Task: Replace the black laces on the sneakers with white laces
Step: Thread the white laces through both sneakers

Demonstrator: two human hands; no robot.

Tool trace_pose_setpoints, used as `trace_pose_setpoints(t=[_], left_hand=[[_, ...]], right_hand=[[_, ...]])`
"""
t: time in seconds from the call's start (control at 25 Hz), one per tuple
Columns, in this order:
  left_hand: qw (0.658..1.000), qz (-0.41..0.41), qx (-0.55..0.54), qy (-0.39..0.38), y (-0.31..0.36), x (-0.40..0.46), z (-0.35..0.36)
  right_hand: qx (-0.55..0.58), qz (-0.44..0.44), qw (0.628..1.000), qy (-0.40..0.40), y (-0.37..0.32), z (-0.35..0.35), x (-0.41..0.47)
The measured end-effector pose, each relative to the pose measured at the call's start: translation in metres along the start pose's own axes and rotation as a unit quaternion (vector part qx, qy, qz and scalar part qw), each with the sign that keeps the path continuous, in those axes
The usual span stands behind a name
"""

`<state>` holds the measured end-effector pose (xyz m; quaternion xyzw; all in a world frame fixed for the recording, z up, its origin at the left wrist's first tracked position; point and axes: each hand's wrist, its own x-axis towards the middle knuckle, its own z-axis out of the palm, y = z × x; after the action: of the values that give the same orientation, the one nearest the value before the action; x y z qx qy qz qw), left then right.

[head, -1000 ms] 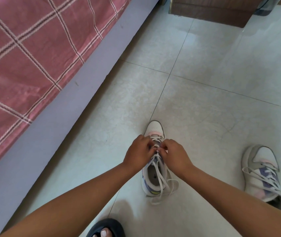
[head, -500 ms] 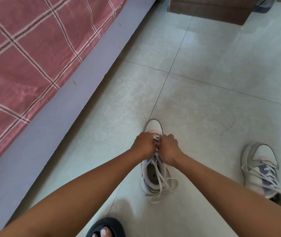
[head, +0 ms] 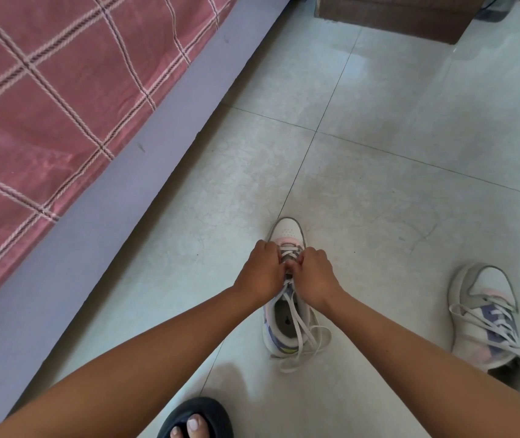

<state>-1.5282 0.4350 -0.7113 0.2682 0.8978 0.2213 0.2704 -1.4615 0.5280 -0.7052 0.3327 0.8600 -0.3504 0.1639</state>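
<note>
two hands on one shoe, that's the whole scene. the sneaker being worked on sits on the floor with its toe pointing away from the person and its heel toward them, so its long axis runs straight out from the body, roughly along the tile seam. the left hand sits on the sneaker's left flank and the right hand on its right flank, knuckles nearly touching over the lace rows near the toe end. both grips are narrow, fingers curled in tight on the white lace at the eyelets, though the fingertips themselves are tucked under so i can't see exactly which eyelet.

what matters for the next pull, i'd say: the loose lace tails run from the hands back over the sneaker's open mouth and spill past its heel onto the floor, toward the person. so the slack lies behind the grip, and the unlaced eyelets lie heel-ward too. neither hand looks nearer, they're about level.

the second sneaker lies well to the right of the first one, already in white laces as far as i can tell. a bed runs along well to its left, and a foot in a dark slipper is nearer the person than its heel.
</note>
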Motion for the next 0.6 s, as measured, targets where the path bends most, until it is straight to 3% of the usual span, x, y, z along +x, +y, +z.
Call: trace_pose_setpoints(t=[0.12, 0.32, 0.48, 0.6], left_hand=[[0.995, 0.048, 0.085, -0.016, -0.001, 0.002, 0.000], [0.995, 0.097, -0.024, 0.026, -0.012, -0.014, -0.004], [0.993, 0.057, -0.090, 0.048, -0.011, -0.020, -0.002], [0.997, 0.041, -0.065, 0.025, -0.009, -0.023, -0.001]], right_hand=[[0.009, 0.015, 0.999, -0.050, -0.002, -0.010, 0.006], [0.176, -0.009, 0.983, -0.043, 0.014, -0.016, 0.000], [0.164, -0.022, 0.986, -0.015, 0.017, -0.015, -0.005], [0.117, -0.046, 0.992, -0.006, 0.015, -0.016, -0.011]])
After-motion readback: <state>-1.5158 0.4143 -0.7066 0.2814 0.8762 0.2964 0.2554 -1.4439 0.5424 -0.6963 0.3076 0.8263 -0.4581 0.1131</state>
